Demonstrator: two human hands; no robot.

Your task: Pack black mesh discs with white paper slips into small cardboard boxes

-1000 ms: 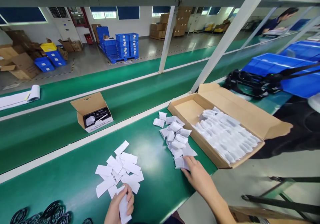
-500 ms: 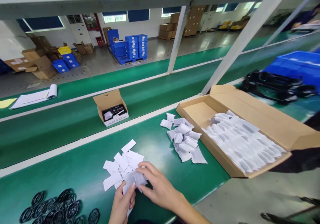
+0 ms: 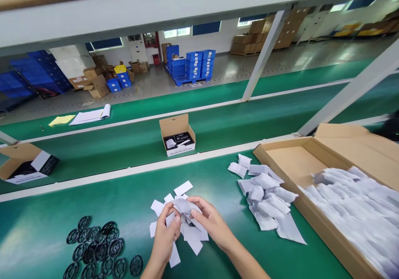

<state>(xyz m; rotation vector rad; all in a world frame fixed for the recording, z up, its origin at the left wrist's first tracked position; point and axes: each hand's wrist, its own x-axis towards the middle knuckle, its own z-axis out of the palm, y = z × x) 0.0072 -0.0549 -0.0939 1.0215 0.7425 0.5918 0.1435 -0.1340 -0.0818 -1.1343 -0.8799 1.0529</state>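
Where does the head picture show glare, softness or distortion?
Head view: pale glare on the worktop at left, shine on the far floor; packets in the carton soften towards the lower right corner; uprights lean, perhaps from camera tilt.

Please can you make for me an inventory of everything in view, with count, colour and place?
white cards: many, on bench under hands
held pouch: one, whitish, between both hands
loose pouches: over ten, whitish, bench right
large carton: one, brown, far right, holding many whitish pouches
round parts: over ten, black, bench left
small boxes: two, brown and white, beyond bench
yellow sheet: one, upper left
papers: white, beside it
crates: many, blue, background
cartons: several, brown, background
bench: green
posts: white
left hand, right hand: centre
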